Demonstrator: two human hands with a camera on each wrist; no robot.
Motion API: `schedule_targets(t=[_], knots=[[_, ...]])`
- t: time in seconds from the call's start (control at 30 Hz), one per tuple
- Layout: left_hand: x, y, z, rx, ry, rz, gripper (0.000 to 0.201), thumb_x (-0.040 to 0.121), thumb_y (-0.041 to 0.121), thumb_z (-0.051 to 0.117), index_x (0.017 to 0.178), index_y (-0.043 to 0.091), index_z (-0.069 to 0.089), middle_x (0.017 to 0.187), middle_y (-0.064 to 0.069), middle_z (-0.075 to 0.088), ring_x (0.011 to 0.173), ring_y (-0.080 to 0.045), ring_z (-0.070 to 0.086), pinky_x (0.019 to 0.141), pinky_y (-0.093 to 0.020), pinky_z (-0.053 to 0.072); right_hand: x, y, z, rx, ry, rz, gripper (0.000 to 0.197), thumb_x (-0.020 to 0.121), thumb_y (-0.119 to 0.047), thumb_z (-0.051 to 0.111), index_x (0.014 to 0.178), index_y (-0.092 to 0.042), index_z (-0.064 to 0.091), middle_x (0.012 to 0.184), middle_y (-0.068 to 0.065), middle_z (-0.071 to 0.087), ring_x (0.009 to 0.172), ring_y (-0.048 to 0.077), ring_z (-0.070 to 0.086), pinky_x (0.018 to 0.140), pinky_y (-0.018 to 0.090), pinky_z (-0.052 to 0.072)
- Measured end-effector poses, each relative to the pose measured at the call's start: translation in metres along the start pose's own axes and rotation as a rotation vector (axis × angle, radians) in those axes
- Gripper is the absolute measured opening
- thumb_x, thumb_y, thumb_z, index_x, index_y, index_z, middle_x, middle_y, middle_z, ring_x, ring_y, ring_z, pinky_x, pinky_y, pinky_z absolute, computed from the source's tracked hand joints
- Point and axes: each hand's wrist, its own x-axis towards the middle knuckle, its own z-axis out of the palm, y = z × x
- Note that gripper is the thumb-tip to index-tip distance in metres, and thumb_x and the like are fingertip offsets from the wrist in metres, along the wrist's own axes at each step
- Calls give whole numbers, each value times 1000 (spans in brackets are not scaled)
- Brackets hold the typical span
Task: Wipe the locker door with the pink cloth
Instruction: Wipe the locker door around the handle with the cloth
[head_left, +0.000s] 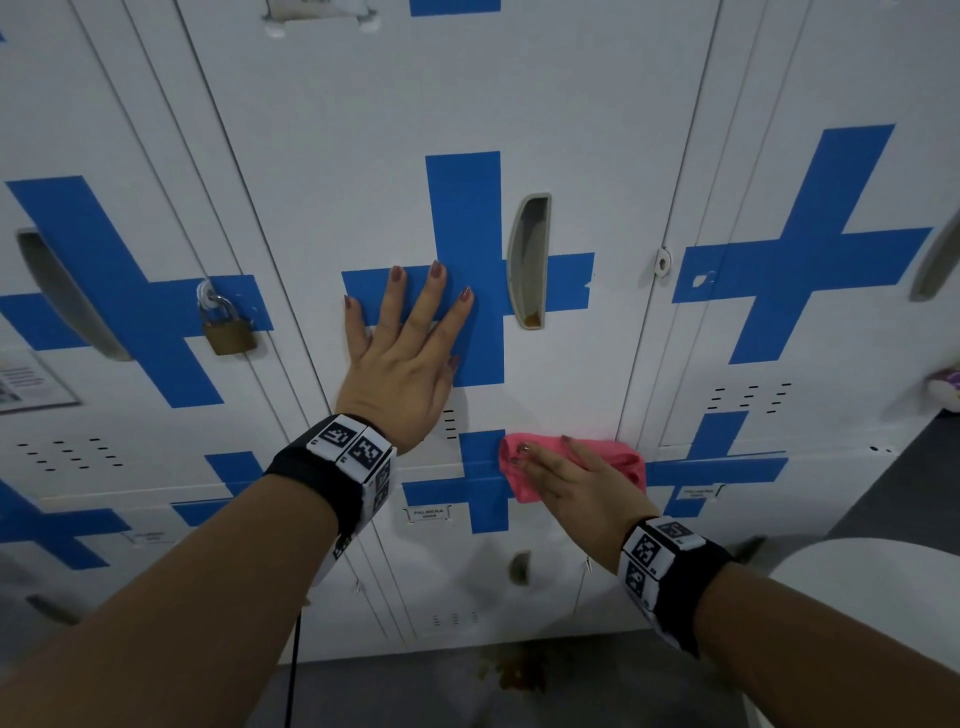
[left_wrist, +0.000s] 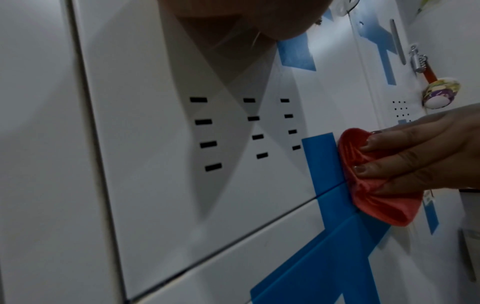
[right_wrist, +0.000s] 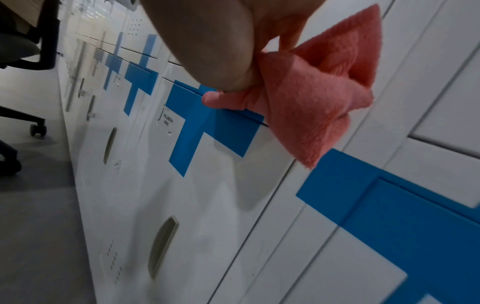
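**Pink cloth pressed at the foot of the locker door**

Pink and bunched, the cloth (head_left: 574, 467) lies against the bottom edge of the white locker door (head_left: 566, 130), over the seam with the door below and just right of a blue cross (head_left: 465, 270). The right hand (head_left: 584, 486) holds it there, fingers (left_wrist: 405, 164) laid over the folds and the thumb pinching a fold underneath. The left hand (head_left: 402, 353) rests flat on the door higher up, fingers straight and spread across the blue cross, beside the recessed handle (head_left: 530, 260). A brass padlock (head_left: 228, 332) hangs on the neighbouring locker.
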Motion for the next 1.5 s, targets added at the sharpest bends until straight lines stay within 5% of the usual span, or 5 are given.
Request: schedule_targets(t=[0.53, 0.73, 0.93, 1.17, 1.5], knots=[[1, 0, -1, -6, -4, -7, 62, 92, 31, 39, 149, 23, 15, 156, -4, 6, 142, -20, -26, 110, -50, -18, -21, 25, 28, 66, 26, 103, 65, 94, -11, 45, 150, -12, 11, 158, 5, -9, 131, 22, -31, 104, 46, -17], [1, 1, -2, -1, -15, -11, 63, 92, 30, 39, 149, 23, 13, 156, -4, 5, 144, -23, -21, 109, -48, -21, -27, 32, 46, 92, 209, 207, 77, 44, -13, 88, 118, -13, 65, 135, 5, 55, 138, 25, 25, 102, 55, 25], [1, 1, -2, -6, -15, -12, 63, 92, 31, 37, 149, 23, 12, 156, -3, 4, 144, -23, -21, 109, -49, -20, -38, 31, 59, 201, 314, 379, 90, 46, -4, 84, 130, -17, 55, 143, 5, 46, 145, 21, -11, 100, 54, 30], [1, 1, 0, -2, 4, -6, 62, 92, 31, 36, 149, 22, 14, 156, -5, 7, 141, -21, -26, 110, -50, -18, -16, -21, 49, 895, 267, 749, 103, 83, -7, 61, 147, -33, -16, 152, -8, -29, 142, 24, -16, 113, 53, 12], [1, 2, 1, 3, -5, -9, 64, 91, 30, 40, 149, 23, 14, 156, -4, 6, 144, -25, -18, 109, -50, -19, 54, -51, -14, 1653, 502, 1273, 73, 84, -9, 63, 145, -6, 24, 147, 25, 21, 132, 40, 28, 110, 44, 27]])
